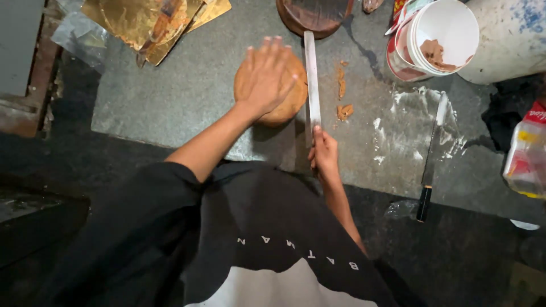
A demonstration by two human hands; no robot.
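Here, left hand (267,74) flat on round cake (284,105), right hand (324,156) gripping long knife (311,79) along its edge.

Worktop: grey speckled stone slab (170,108), worn and smeared, filling the upper middle of the view.
Floor: dark, nearly black ground (472,261) from 3 to 9 o'clock, below the slab's near edge.
Left edge: rusty brown frame (34,85) at 10 o'clock, beside a grey panel.
Wall: pale, blue-flecked curved surface (512,34) at 1 o'clock.
Light: dim overall, brightest on the slab.
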